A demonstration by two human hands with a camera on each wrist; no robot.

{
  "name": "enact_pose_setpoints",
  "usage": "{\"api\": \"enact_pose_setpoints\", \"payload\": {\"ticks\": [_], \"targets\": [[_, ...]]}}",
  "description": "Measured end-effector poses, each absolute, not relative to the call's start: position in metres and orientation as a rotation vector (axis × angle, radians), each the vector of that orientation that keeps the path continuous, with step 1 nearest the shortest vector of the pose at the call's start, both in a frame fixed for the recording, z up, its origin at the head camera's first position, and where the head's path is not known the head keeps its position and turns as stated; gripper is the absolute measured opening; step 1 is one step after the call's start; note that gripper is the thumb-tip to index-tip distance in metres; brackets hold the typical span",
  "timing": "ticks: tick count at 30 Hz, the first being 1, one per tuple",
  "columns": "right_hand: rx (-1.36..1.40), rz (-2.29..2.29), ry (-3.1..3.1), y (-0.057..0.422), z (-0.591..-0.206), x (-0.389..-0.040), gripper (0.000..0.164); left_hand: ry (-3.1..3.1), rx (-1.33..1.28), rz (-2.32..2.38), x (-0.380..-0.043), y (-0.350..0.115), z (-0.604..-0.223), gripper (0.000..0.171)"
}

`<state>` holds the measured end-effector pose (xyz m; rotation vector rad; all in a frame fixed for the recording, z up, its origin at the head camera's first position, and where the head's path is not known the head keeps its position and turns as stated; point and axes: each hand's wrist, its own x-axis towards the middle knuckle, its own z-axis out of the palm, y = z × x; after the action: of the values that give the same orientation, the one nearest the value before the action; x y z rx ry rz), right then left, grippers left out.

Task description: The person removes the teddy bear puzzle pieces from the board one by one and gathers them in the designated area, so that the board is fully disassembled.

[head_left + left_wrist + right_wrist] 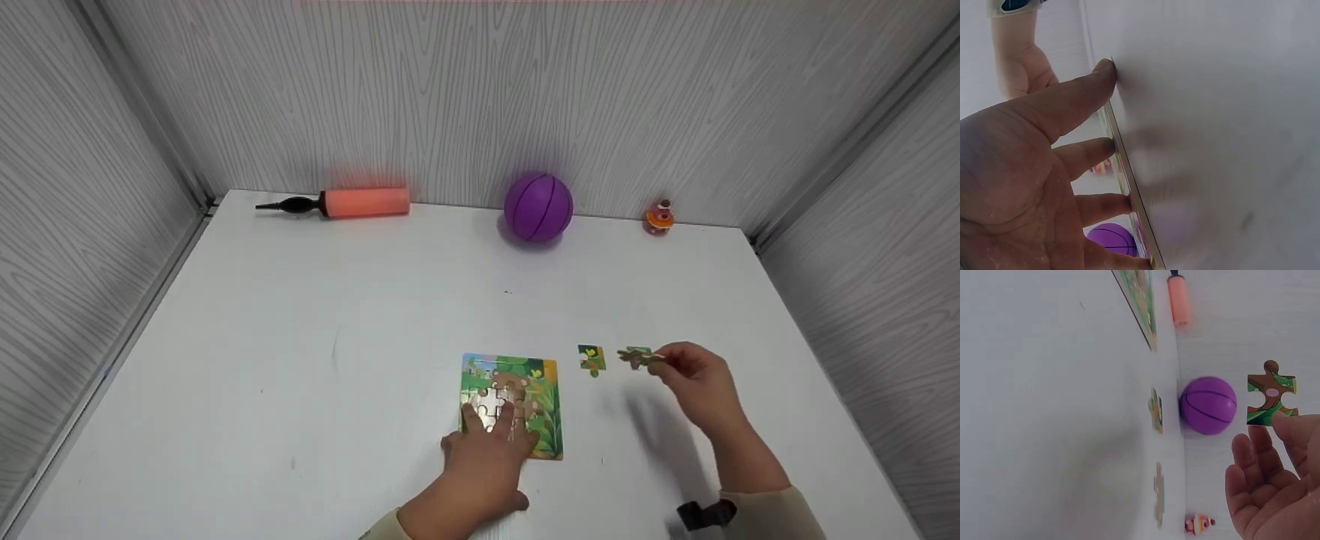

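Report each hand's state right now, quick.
Left hand: open, fingertips resting on the jigsaw puzzle.
Right hand: closed, pinching a brown-and-green jigsaw piece.

a hand could pass left of the jigsaw puzzle (536,397). right of it, loose puzzle pieces (592,358) and the right hand (700,386) obstruct.

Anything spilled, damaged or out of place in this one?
Nothing looks spilled or damaged. Two loose puzzle pieces lie right of the puzzle, and the right hand pinches a third piece, which seems ordinary. The only slight oddity is small dark marks on the white tabletop, perhaps scuffs or dirt.
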<state>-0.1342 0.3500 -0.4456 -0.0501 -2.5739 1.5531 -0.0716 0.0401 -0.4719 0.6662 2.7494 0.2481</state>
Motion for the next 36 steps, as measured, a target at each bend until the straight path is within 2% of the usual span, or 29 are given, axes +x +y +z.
{"api": "enact_pose_setpoints", "payload": {"ticks": [9, 18, 30, 36], "targets": [[-0.232, 1.460, -2.554, 0.417, -0.425, -0.142, 0.028, 2.746, 0.662, 0.284, -0.075, 0.043, -0.471, 0.081], [-0.524, 1.421, -2.626, 0.460, -0.436, -0.143, 0.043, 2.756, 0.684, 0.282, -0.074, 0.043, -0.470, 0.084], [-0.878, 1.489, -2.603, 0.510, -0.461, -0.157, 0.039, 2.728, 0.682, 0.301, -0.077, 0.042, -0.474, 0.087], [-0.987, 1.531, -2.596, 0.520, -0.466, -0.169, 0.035, 2.733, 0.686, 0.282, -0.077, 0.042, -0.473, 0.086]]}}
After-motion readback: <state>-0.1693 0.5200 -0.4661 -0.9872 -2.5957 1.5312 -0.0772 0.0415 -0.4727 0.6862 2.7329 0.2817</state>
